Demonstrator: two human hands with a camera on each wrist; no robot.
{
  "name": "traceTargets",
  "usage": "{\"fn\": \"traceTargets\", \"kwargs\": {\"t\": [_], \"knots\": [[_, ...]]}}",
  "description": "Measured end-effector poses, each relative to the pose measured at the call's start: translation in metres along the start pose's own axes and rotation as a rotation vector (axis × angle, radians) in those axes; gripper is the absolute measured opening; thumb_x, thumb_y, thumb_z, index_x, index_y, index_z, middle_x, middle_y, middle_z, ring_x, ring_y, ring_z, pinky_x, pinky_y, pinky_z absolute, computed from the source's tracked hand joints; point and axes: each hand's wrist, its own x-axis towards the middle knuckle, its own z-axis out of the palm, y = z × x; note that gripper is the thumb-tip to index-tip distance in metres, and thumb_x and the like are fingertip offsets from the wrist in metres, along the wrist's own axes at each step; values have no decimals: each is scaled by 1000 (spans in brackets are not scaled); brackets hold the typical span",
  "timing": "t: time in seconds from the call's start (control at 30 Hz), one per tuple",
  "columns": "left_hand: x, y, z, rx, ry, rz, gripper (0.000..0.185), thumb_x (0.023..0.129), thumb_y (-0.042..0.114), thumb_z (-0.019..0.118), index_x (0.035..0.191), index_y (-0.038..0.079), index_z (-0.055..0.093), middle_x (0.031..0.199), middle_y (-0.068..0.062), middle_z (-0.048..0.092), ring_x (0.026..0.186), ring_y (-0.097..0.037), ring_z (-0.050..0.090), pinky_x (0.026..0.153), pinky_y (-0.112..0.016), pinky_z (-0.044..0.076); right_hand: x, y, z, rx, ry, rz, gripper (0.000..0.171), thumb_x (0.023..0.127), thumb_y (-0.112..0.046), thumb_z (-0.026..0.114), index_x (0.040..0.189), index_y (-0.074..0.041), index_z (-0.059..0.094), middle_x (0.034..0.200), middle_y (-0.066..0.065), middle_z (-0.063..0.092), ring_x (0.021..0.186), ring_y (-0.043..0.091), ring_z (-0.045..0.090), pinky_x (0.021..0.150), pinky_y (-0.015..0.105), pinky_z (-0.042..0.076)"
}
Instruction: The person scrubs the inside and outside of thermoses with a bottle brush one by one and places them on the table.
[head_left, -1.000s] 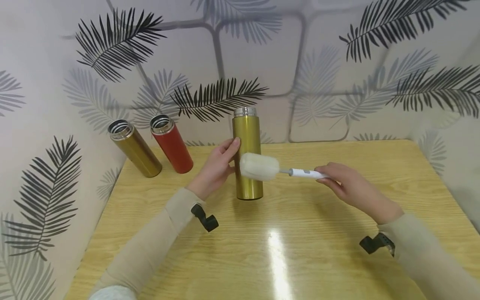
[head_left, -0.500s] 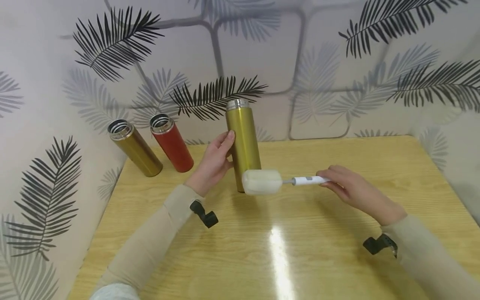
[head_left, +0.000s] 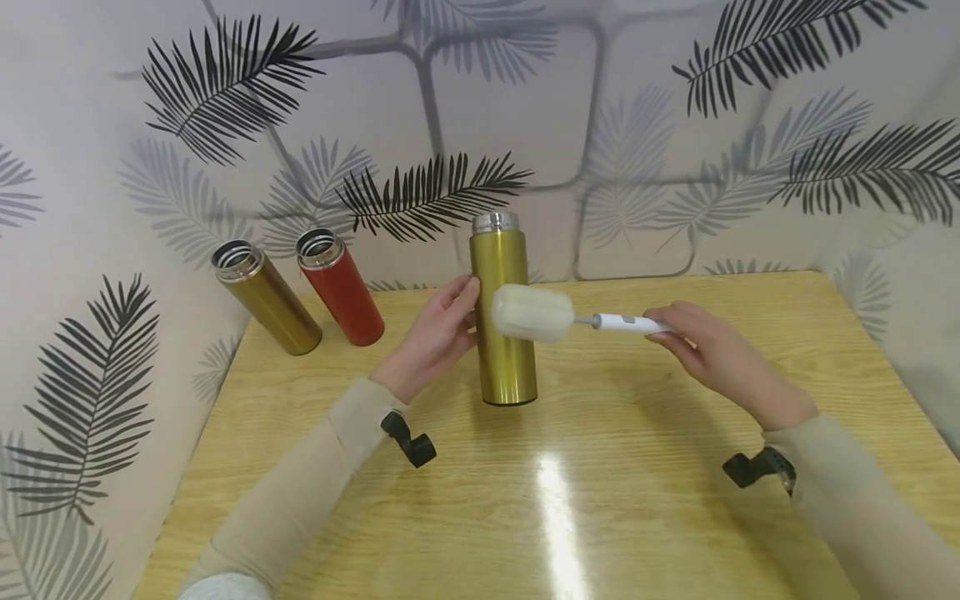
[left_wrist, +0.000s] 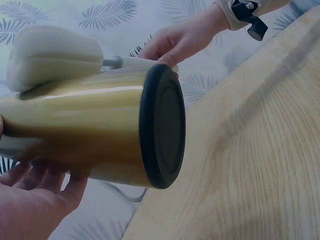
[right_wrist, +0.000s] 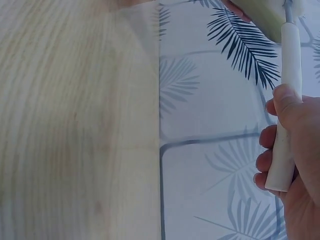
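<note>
My left hand (head_left: 435,337) grips a gold thermos flask (head_left: 508,375) from its left side. The flask stands nearly upright in the head view, its steel mouth at the top and no lid on it. In the left wrist view the black base of the flask (left_wrist: 167,127) faces the camera, lifted off the table. My right hand (head_left: 712,354) grips the white handle (head_left: 626,323) of a bottle brush. Its cream sponge head (head_left: 534,313) lies across the outer side of the flask. The right wrist view shows the fingers (right_wrist: 267,160) curled round the handle.
A second gold flask (head_left: 273,304) and a red flask (head_left: 347,296), both lidless, stand at the table's back left. The wooden table (head_left: 637,500) meets a leaf-patterned wall (head_left: 525,125) behind.
The sponge head has gone down along the flask, then back up to its middle. The gold flask tilted and rose a little, then straightened and came lower. Both hands keep their hold.
</note>
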Motion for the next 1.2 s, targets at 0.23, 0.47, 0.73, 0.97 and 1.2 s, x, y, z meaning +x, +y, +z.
{"fn": "traceTargets", "kwargs": {"t": [0.23, 0.47, 0.73, 0.97, 1.2], "knots": [[-4, -4, -2, -8, -91, 17, 50, 109, 34, 55, 146, 4, 43, 116, -2, 62, 105, -15, 60, 93, -34, 53, 8, 2, -9, -11, -11, 37, 21, 98, -6, 71, 119, -2, 70, 97, 7, 70, 80, 16, 58, 68, 36, 48], [-1, -7, -2, 105, -87, -53, 129, 59, 57, 93, 161, 8, 31, 141, -17, 56, 117, -21, 60, 111, -47, 45, 13, 1, -16, -37, -35, 88, 34, 90, 6, 75, 121, -1, 68, 102, 11, 71, 81, 20, 60, 67, 43, 49], [-2, -8, -1, 137, -99, -80, 70, 102, 27, 70, 159, 4, 36, 149, -20, 52, 126, -26, 57, 117, -55, 38, 20, -5, -17, -64, -12, 130, 34, 87, 11, 76, 117, 0, 67, 97, 11, 69, 77, 17, 54, 65, 42, 47], [-2, -6, 1, 143, -98, -83, 49, 112, 15, 48, 159, 5, 38, 149, -17, 52, 131, -27, 53, 114, -57, 41, 18, -4, -10, -15, -9, 103, 31, 87, 11, 75, 116, 2, 69, 100, 14, 72, 80, 21, 60, 67, 43, 48], [1, -5, -2, 49, -8, -86, 45, 112, 18, 47, 154, 3, 40, 124, -6, 63, 116, -22, 59, 96, -48, 51, 1, -4, 5, 23, -37, 44, 22, 98, -5, 70, 119, 1, 70, 97, 8, 71, 79, 15, 58, 67, 41, 51]]}}
